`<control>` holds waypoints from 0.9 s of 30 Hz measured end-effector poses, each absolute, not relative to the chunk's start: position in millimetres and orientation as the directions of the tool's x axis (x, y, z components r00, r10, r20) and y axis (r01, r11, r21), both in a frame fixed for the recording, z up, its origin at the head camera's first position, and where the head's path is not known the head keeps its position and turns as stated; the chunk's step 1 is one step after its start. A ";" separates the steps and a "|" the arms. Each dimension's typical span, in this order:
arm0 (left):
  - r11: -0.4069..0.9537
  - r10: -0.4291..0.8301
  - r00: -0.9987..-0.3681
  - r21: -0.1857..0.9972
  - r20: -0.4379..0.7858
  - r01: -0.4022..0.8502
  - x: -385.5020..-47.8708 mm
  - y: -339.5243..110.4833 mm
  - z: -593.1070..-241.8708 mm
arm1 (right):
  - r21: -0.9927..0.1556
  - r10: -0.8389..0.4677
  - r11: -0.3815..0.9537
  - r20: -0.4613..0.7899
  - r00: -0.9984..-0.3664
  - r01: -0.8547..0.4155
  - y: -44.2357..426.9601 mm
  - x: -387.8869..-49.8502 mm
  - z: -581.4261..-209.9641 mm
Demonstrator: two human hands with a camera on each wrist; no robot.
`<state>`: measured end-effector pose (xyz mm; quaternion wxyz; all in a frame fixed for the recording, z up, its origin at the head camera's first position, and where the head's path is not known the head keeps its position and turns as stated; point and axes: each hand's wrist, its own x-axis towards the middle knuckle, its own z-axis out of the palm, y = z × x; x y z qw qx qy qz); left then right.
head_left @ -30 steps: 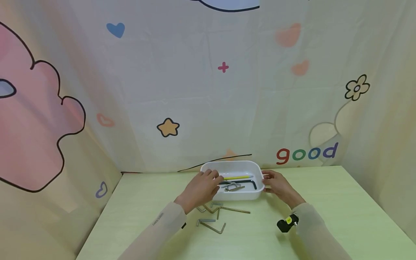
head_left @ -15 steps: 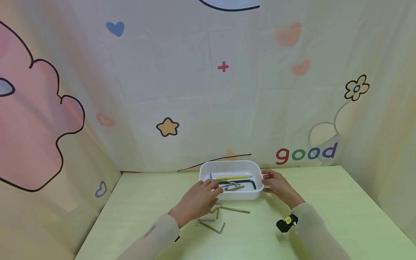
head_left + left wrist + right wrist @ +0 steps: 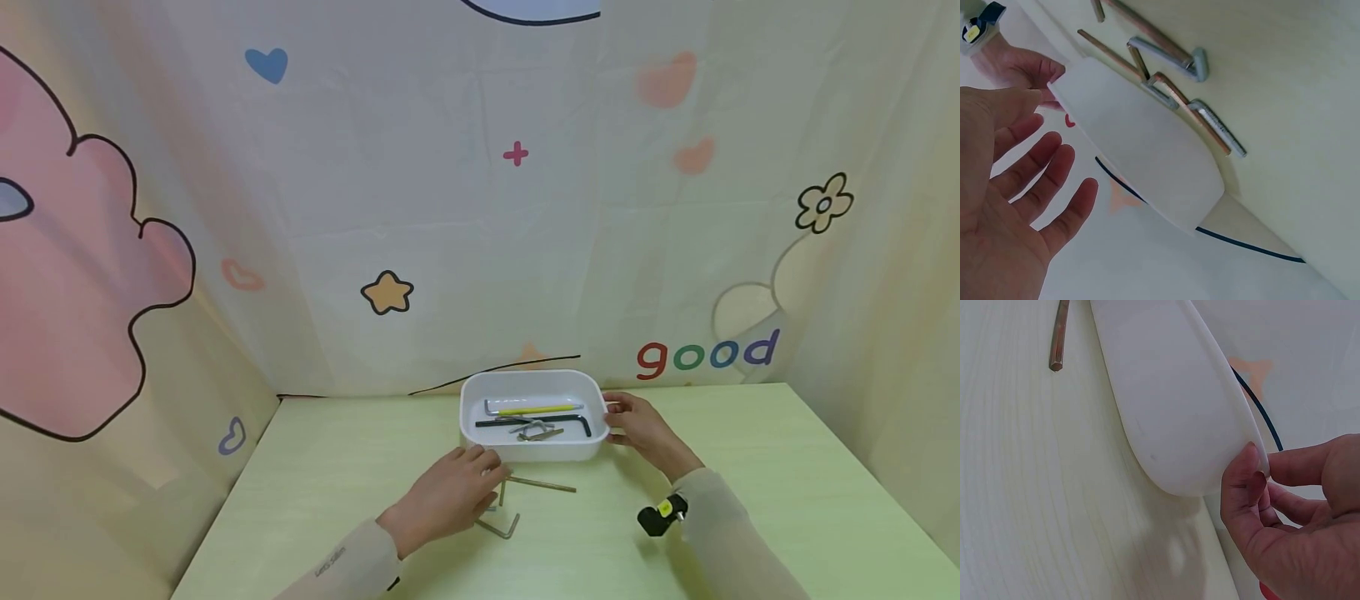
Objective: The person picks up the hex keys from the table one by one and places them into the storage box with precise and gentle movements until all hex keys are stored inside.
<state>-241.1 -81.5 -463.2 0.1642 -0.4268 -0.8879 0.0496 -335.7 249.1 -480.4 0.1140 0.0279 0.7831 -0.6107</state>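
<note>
My right hand (image 3: pixel 647 429) pinches the right end of a white plastic box (image 3: pixel 543 452) at its rim, thumb on one side and fingers on the other, as the right wrist view shows. In the box lie a black hex key (image 3: pixel 525 421), a thin yellow rod (image 3: pixel 536 410) with grey ends, and small metal hex keys (image 3: pixel 543 435). My left hand (image 3: pixel 442 500) is over the table before the box's left front, partly hiding loose hex keys. Its fingers hold nothing in the left wrist view. Bronze (image 3: pixel 543 484) and grey (image 3: pixel 1219 128) hex keys lie beside the box.
The box stands near the table's (image 3: pixel 330 467) back edge, against a printed curtain (image 3: pixel 450 208). More curtain hangs along the left and right sides. A small black device (image 3: pixel 660 517) is strapped at the right wrist.
My left hand has drawn back from inside the box, over its front rim, to the hex keys on the table. The right hand keeps its grip and the box stays put.
</note>
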 end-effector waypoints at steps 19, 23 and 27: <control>0.535 0.843 -0.518 -0.338 0.146 0.775 -226.8 -83.0 -490.5 | -0.947 -0.086 0.255 -0.223 -0.971 0.195 248.7 -336.6 -481.1; 0.531 0.845 -0.519 -0.329 0.130 0.781 -226.7 -82.9 -496.7 | -0.948 -0.089 0.252 -0.224 -0.971 0.195 249.0 -336.4 -481.0; 0.522 0.849 -0.517 -0.321 0.109 0.790 -226.8 -82.6 -502.1 | -0.949 -0.092 0.244 -0.226 -0.970 0.198 249.9 -336.5 -481.4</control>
